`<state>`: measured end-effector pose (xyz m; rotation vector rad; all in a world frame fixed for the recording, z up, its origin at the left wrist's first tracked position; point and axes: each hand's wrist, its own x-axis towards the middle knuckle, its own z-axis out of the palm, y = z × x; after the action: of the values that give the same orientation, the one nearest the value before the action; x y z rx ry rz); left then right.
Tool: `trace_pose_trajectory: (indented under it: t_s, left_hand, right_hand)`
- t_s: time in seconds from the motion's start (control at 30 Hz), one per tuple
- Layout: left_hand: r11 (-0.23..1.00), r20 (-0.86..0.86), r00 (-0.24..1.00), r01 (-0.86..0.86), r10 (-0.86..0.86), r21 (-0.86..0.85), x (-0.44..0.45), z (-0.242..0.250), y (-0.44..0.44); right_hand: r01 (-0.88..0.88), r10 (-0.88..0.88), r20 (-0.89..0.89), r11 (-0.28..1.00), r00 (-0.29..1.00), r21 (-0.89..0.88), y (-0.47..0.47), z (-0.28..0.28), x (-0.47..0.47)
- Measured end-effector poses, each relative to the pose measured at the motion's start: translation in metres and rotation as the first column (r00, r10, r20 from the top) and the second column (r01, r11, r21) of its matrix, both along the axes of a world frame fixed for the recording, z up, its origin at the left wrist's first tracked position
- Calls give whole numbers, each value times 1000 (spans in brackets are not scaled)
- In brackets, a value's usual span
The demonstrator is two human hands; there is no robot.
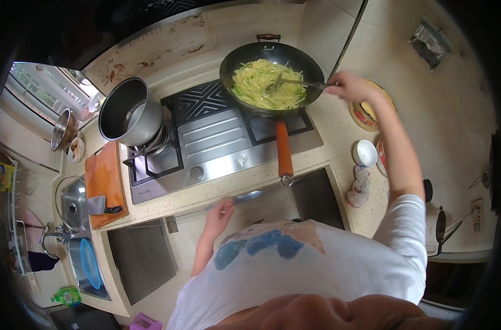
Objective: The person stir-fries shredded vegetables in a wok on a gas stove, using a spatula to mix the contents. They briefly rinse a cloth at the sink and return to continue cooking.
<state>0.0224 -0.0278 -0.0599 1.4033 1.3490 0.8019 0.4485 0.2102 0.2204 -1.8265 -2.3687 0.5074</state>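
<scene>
My right hand grips the dark handle of a spatula, whose blade rests among shredded pale green vegetables. They lie heaped in a black wok on the right burner of the gas stove. Toward me points the wok's orange-brown wooden handle, touched by neither hand. In front of the counter's edge hangs my left hand, holding nothing, its fingers loosely bent.
A deep pot sits tilted-looking on the left burner. Beside it, a cleaver lies on a wooden cutting board next to the sink. To the right are a white bowl, a crumpled cloth and a patterned plate.
</scene>
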Motion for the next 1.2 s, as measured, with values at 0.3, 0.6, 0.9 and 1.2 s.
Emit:
trace_pose_trajectory:
  t_s: [0.3,0.6,0.9,1.2]
  left_hand:
    - [985,41,989,-143,139,93,1,2,7]
    - [961,20,961,-277,277,9,12,-11,-30]
    - [925,36,925,-378,377,22,34,-20,-32]
    - [929,-50,927,-371,371,3,40,-21,-27]
  right_hand:
    - [-131,151,60,958,987,-255,48,67,-66]
    - [-221,213,328,975,920,-13,69,108,-64]
    - [-51,211,586,959,783,-277,88,82,-101]
    - [-144,171,703,985,690,-98,82,125,-104]
